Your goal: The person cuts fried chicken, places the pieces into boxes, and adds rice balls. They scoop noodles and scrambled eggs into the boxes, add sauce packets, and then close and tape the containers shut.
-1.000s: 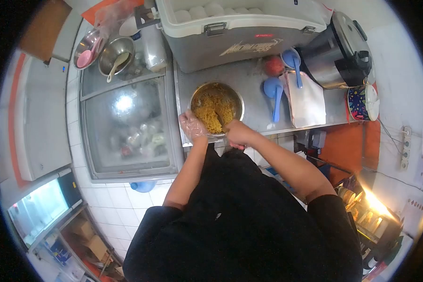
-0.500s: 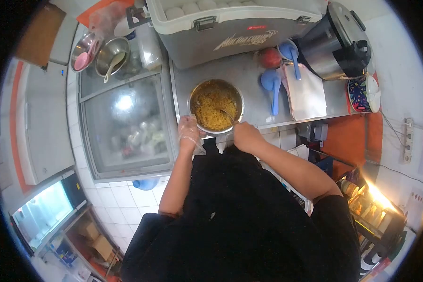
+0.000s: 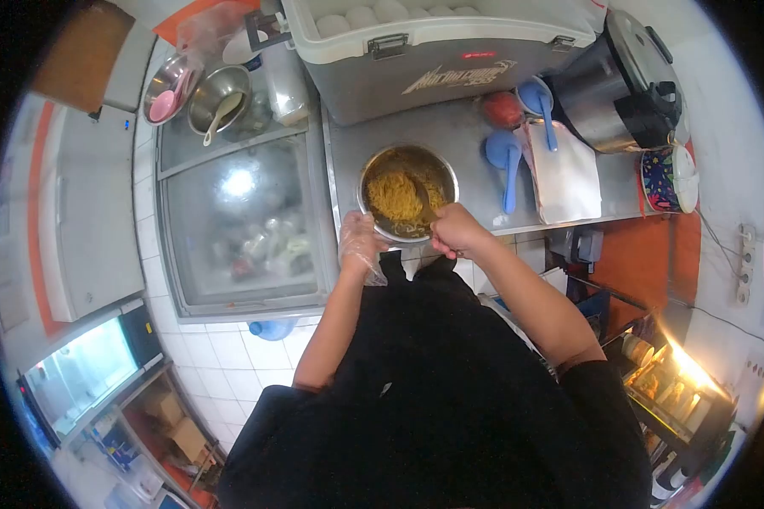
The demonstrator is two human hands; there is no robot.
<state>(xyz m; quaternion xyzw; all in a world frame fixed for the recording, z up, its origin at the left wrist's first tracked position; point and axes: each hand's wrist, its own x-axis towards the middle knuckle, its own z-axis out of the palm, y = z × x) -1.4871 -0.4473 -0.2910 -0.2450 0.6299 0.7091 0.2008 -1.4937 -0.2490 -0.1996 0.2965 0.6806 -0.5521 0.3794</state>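
Note:
A metal mixing bowl (image 3: 452, 168) stands at the front edge of the steel counter. Inside it, yellow food that looks like noodles (image 3: 393, 195) is heaped toward the left, with a brownish coating on the bowl's bare inside. My left hand (image 3: 362, 243), in a clear plastic glove, is closed on the bowl's near-left rim. Bare and closed, my right hand (image 3: 458, 230) grips a spoon (image 3: 425, 204) at the right rim. The spoon's head reaches down into the food and is partly hidden.
Behind the bowl stands a big grey cooler box (image 3: 437, 81) holding white round items. To the right are blue ladles (image 3: 509, 174), paper sheets (image 3: 560, 182) and a large steel pot (image 3: 598, 97). A glass-topped freezer (image 3: 238, 220) is on the left, with metal bowls (image 3: 219, 100) on it.
The food has been pushed together into a mound on the bowl's left side, baring its bottom. My right hand has turned with the spoon. The whole view has shifted slightly.

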